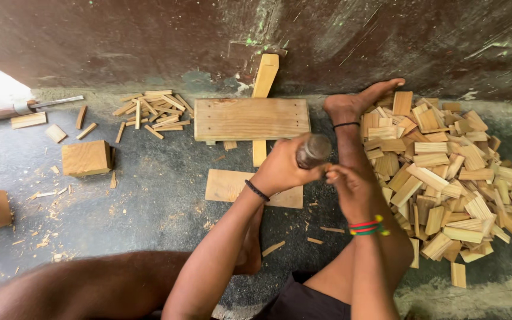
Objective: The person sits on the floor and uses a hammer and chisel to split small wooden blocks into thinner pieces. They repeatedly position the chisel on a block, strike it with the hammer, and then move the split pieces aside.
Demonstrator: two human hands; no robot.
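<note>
Taking the flat board (250,118) by the wall as the landmark: far to its left a chisel (22,108) with a wooden handle lies on the floor, and nearer, still left of it, sit a square wood block (86,157) and a small heap of thin sticks (152,111). Just below the board, the left hand (282,169) has its fingers wrapped tight around a round-headed tool (313,149), probably a mallet; it looks stiff and fairly heavy, best taken low on its handle. Touching it, the right hand (351,189) is curled as if pinching something small; what it holds I cannot tell. To the board's right a bare foot (360,101) rests against a big pile of cut wood pieces (445,172), which look light, rigid and likely splintery. The floor (161,207) is dark, rough and strewn with chips; a stained, scratched wall (149,41) stands behind the board.
</note>
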